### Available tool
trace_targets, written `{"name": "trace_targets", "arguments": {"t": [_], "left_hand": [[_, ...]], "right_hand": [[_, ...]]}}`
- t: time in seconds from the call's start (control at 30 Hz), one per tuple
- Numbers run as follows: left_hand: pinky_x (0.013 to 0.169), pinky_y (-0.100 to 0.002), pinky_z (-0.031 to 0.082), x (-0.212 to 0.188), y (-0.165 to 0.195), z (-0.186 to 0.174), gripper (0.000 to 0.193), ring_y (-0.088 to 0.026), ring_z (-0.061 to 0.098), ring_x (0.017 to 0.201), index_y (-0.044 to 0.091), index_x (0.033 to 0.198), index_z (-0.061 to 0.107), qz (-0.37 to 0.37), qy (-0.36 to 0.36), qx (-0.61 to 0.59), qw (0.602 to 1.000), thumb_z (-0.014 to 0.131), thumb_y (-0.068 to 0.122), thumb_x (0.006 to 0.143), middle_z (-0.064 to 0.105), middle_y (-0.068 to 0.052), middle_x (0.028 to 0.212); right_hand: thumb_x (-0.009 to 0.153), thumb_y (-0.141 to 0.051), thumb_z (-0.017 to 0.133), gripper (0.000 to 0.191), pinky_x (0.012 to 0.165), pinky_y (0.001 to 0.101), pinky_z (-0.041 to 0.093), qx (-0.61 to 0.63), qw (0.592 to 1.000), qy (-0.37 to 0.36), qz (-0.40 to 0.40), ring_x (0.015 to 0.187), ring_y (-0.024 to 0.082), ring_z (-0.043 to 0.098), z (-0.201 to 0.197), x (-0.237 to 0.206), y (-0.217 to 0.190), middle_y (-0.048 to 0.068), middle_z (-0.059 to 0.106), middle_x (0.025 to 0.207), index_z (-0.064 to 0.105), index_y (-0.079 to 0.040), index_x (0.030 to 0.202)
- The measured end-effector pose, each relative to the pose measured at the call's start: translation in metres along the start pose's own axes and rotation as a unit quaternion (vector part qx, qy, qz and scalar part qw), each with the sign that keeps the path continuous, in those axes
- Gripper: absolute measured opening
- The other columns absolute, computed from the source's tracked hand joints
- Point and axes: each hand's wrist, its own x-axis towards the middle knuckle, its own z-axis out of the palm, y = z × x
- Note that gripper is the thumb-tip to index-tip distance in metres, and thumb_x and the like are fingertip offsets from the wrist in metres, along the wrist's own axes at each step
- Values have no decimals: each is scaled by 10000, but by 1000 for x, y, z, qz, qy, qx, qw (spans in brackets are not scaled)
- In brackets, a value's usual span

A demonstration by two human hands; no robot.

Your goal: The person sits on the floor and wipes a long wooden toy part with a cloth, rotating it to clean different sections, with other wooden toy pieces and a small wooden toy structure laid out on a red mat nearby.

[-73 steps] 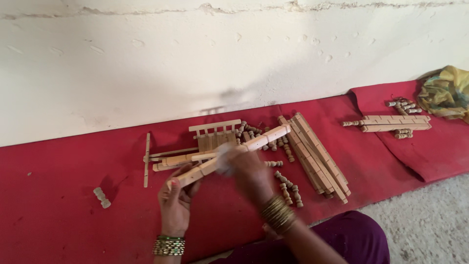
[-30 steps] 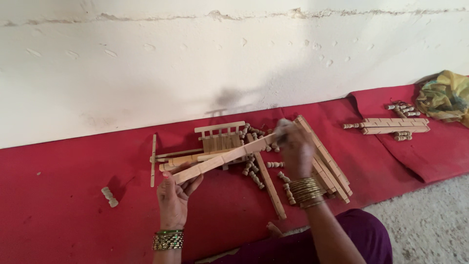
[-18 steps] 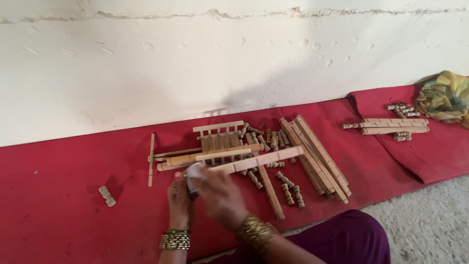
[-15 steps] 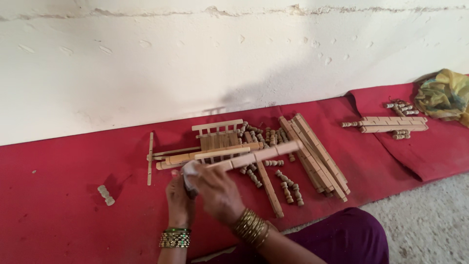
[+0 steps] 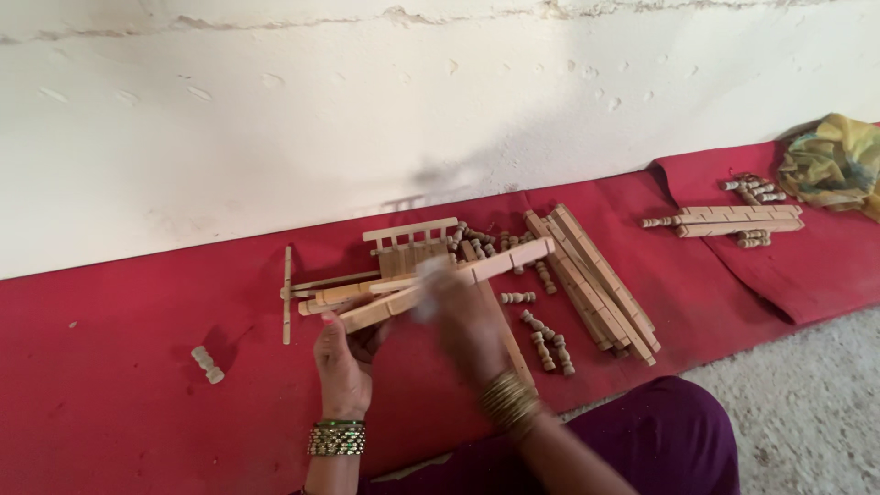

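Note:
My left hand (image 5: 341, 362) grips the near end of a long pale wooden bar (image 5: 500, 265) that slants up to the right over the red mat. My right hand (image 5: 463, 307) is blurred with motion and rests on the middle of the same bar, with something pale at its fingers; what it is I cannot tell. Behind the bar lie a small wooden railing piece (image 5: 410, 235) and several flat slats (image 5: 339, 291). Small turned wooden spindles (image 5: 546, 337) are scattered to the right of my hands.
A stack of long wooden bars (image 5: 600, 282) lies right of centre. A thin stick (image 5: 287, 293) and one loose spindle (image 5: 207, 363) lie on the left. More bars and spindles (image 5: 733, 220) sit far right beside a yellow-green cloth (image 5: 834, 163). A white wall (image 5: 367, 110) borders the red mat (image 5: 110, 394).
My right hand went from the bar's far end to its near end by my left hand, then slid back toward the middle. The bar has stayed in my left hand.

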Motion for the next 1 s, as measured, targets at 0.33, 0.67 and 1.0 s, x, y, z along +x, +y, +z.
{"name": "trace_targets", "arguments": {"t": [0.33, 0.67, 1.0], "left_hand": [[663, -323, 601, 1, 1, -15, 556, -243, 667, 822, -47, 1136, 656, 19, 5, -46, 999, 466, 468, 1045, 700, -187, 1041], [923, -473, 586, -1, 29, 2, 481, -324, 658, 1090, -37, 1130, 591, -12, -27, -79, 996, 530, 413, 971, 650, -226, 1145], [958, -465, 557, 2, 33, -1, 451, -353, 646, 1101, -60, 1151, 569, -94, -19, -112, 989, 552, 351, 964, 647, -252, 1155]], "right_hand": [[894, 9, 514, 255, 628, 261, 552, 76, 997, -23, -19, 715, 121, 580, -10, 2, 6, 45, 679, 935, 709, -80, 1033], [902, -45, 563, 233, 678, 220, 632, 466, 793, -6, 394, 833, 164, 730, -56, 10, 125, 80, 729, 993, 667, -94, 1106], [879, -61, 676, 148, 761, 268, 610, 147, 961, 186, 139, 924, 170, 675, -41, -7, 110, 40, 685, 1069, 691, -135, 1006]]}}
